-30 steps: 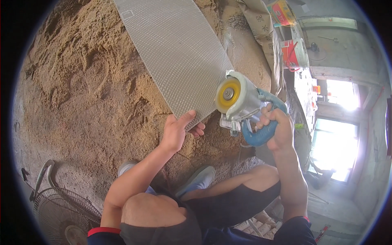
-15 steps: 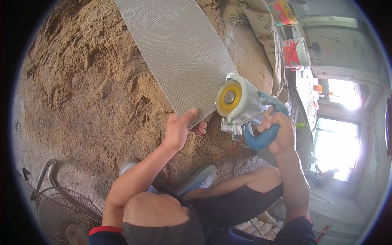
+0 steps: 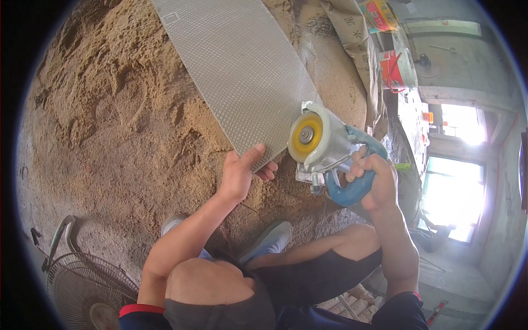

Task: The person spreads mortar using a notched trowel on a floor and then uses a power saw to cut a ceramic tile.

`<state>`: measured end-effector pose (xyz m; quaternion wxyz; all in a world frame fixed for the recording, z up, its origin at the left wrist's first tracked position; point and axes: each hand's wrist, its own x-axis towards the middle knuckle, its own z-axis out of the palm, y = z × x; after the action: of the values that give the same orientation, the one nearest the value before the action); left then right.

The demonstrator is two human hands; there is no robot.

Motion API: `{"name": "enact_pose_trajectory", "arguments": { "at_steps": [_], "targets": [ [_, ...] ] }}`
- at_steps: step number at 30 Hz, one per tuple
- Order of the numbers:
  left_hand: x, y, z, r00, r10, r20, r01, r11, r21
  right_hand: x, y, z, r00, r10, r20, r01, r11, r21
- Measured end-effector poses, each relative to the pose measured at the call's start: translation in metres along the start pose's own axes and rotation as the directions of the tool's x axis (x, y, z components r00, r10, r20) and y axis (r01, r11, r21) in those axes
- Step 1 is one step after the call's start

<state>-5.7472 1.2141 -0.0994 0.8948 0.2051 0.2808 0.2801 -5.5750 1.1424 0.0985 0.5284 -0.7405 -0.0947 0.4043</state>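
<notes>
A long grey tile [image 3: 236, 66] with a small raised grid pattern lies over the sand, its near end toward me. My left hand [image 3: 245, 173] grips the near corner of this tile, thumb on top and fingers underneath. In my right hand [image 3: 374, 179] is a handheld tile saw [image 3: 327, 143] with a blue loop handle and a silver guard; my fingers wrap round the handle. The saw's round yellow disc [image 3: 306, 136] faces left, beside the tile's right edge near its close end. Whether the blade touches the tile I cannot tell.
Brown sand [image 3: 121, 110] spreads across the left and middle. A floor fan [image 3: 91, 291] stands at the lower left. Paper sacks [image 3: 357, 55] and red-and-white buckets [image 3: 397, 71] line the upper right. My shoes [image 3: 269, 242] rest on the ground below the tile.
The saw has shifted slightly left and down along the tile's right edge, with my right hand on its handle. My left hand keeps its hold on the tile.
</notes>
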Motion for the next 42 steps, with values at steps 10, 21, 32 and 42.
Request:
{"name": "enact_pose_trajectory", "arguments": {
  "at_steps": [10,21,32,42],
  "targets": [
    [0.001,0.002,0.0,1.0,0.011,0.012,-0.011,1.0,-0.004,-0.005,-0.001,0.002,1.0,0.01,-0.003,-0.01,1.0,0.019],
    [0.003,-0.001,-0.002,1.0,-0.031,-0.004,0.031,0.999,-0.034,-0.017,-0.005,-0.006,0.998,0.057,0.018,-0.059,0.995,0.084],
    [-0.001,0.009,0.006,0.996,0.001,-0.085,0.001,1.0,0.022,0.071,-0.025,-0.011,0.971,-0.239,0.01,0.235,0.961,0.147],
    [-0.002,0.006,0.0,0.997,0.029,-0.07,-0.022,0.994,0.106,0.118,-0.025,0.009,0.933,-0.361,0.009,0.359,0.931,0.06]
  ]
}}
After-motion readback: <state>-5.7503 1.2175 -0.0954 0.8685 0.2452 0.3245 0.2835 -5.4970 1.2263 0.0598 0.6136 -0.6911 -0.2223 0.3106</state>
